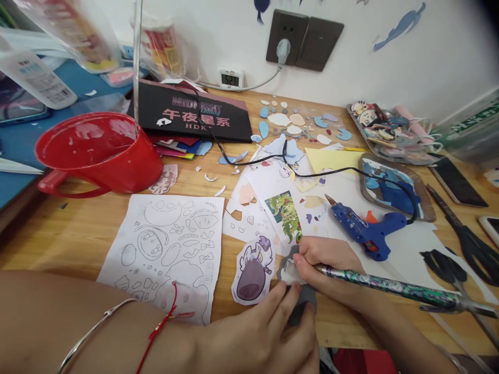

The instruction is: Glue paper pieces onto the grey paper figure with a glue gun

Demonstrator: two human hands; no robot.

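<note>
My left hand (268, 327) reaches in from the lower left, its fingertips pressing on a small white piece (292, 272) that lies over a dark grey piece (302, 306). On the right, my right hand (325, 259) has its fingers pinched round a long pen-like tool with a green and purple patterned barrel (390, 285); its tip is hidden by the fingers at the white piece's edge. Beside my left fingers lies a paper cut-out of a purple and white character (251, 270). A sheet of outlined shapes (163, 244) lies further left, partly under my left wrist.
A red mug (144, 161) stands at the left. Blue glue gun (368, 228), its black cable crossing the table, lies right of centre. Scissors (475, 244), a tray of blue pieces (393, 187) and a phone (458, 179) are at the right. Small cut shapes lie near the wall.
</note>
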